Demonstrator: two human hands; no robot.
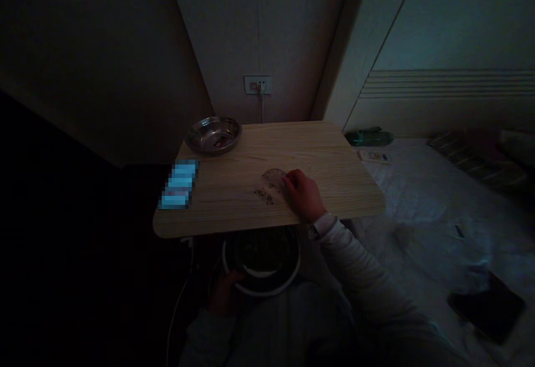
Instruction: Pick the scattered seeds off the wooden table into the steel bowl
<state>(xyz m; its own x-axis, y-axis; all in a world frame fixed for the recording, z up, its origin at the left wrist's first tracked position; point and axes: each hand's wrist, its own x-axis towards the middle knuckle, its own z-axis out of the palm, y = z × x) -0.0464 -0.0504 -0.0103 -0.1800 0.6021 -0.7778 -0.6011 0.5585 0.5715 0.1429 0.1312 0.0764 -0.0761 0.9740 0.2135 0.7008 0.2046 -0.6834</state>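
Observation:
My right hand (304,193) is closed at its fingertips on the edge of a thin, see-through rounded piece (273,175), just over the wooden tabletop (334,160). I cannot make out exactly what that piece is. Small dark crumbs (263,194) lie scattered beside it on the wood. Below the table's near edge, my left hand (225,290) grips the rim of a round basin with a white rim (262,293). The basin's inside is dark, and its contents are hard to tell. Deep shadow covers much of the left hand.
A steel bowl (196,139) stands at the table's back left corner, with a lit, blurred-out phone (179,186) near the left edge. A wall socket (258,85) holds a plug. On the bed right lie a green bottle (371,137), a remote control (375,157) and a dark flat object (489,305).

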